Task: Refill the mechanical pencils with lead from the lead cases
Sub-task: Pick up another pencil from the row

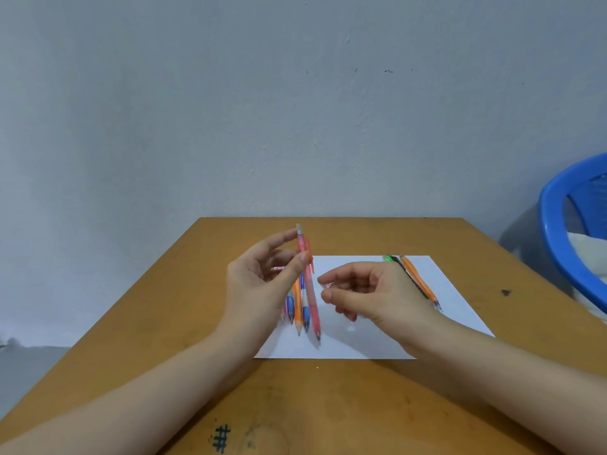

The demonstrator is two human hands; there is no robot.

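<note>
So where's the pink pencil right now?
Head view, left of centre: the left hand pinches the pink pencil, tip down over the paper, beside the other pencils.

From here I count one wooden table (361,405), one white sheet of paper (361,343) and one blue plastic chair (555,231). There are at least seven pencils:
- one red pencil (309,290)
- two blue-gripped pencils (290,307) (306,315)
- two orange pencils (297,303) (417,277)
- one green pencil (390,258)
- one black pencil (414,284)

Looks forward and slightly down from head height, close over the table (328,405), facing the grey wall (295,110) behind it.
</note>
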